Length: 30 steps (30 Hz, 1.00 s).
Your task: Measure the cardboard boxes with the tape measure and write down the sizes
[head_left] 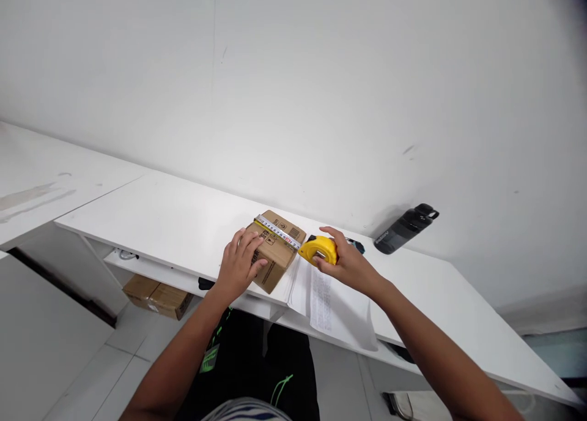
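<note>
A small brown cardboard box (pixel 274 265) with dark printing sits on the white desk. My left hand (pixel 238 263) grips the box at its left side, fingers over the top and thumb against the front. In my right hand (pixel 349 263) is a yellow tape measure (pixel 318 247), just beyond the box's right edge. Its pulled-out blade (pixel 277 230) lies across the box top, from the far left edge to the case. Papers (pixel 337 305) with printed text lie under and beside the tape measure, partly hanging over the desk's front edge.
A dark bottle (pixel 406 228) stands near the wall on the right. A small dark and teal object (pixel 356 245) is partly hidden behind my right hand. Another cardboard box (pixel 158 295) is below the desk's shelf on the left. The white desk (pixel 151 216) runs along the wall.
</note>
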Tool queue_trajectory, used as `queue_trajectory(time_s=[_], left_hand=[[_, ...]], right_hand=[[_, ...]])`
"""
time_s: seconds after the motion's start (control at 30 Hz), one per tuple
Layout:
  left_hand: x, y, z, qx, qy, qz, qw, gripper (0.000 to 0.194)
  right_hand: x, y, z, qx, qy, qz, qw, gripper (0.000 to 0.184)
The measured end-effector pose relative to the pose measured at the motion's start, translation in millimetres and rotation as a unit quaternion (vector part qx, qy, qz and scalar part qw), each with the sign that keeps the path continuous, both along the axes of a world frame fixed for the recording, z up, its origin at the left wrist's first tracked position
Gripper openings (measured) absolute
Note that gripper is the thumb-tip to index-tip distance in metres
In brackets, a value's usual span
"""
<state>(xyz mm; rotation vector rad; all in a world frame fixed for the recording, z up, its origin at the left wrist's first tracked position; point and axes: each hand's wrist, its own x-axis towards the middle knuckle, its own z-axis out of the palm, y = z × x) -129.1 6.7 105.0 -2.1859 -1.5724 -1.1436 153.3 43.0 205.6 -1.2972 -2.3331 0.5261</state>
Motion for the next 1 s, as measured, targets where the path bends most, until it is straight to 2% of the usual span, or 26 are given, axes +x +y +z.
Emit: queue_trajectory(time_s=[0.13,0.3,0.37,0.43,0.53,0.63,0.73,0.83,1.0], left_hand=[[7,0,-0.6,0.017,0.000,0.025,1.000,0.046],[52,-21,6.4,0.044,-0.049,0.132,0.989,0.043],[71,-35,12.9,0.037,-0.068,0.134,0.988,0.046],[80,-46,20.4,0.032,-0.087,0.097,0.991,0.050],[67,-41,30.7,0.046,-0.140,0.053,0.988,0.046],[37,-12,33.5,0.040,-0.212,0.068,0.974,0.040],[14,15,27.3,-0.036,-0.256,-0.026,0.966,0.034],[9,24,20.1,-0.085,-0.292,-0.073,0.950,0.033],[16,18,19.1,-0.091,-0.320,-0.052,0.942,0.032]], right_hand=[[-7,5,3.7,-0.006,0.040,-0.016,0.999,0.069],[-37,29,11.3,0.084,0.083,-0.086,0.989,0.070],[-52,44,12.4,0.110,0.098,-0.105,0.983,0.069],[-66,57,12.3,0.114,0.104,-0.103,0.983,0.067],[-83,70,11.3,0.108,0.114,-0.083,0.984,0.065],[-97,71,10.0,0.092,0.123,-0.055,0.987,0.069],[-109,64,9.2,0.067,0.112,-0.010,0.991,0.079],[-118,58,10.7,0.060,0.067,0.029,0.996,0.081],[-117,55,16.0,0.065,-0.016,0.039,0.997,0.073]])
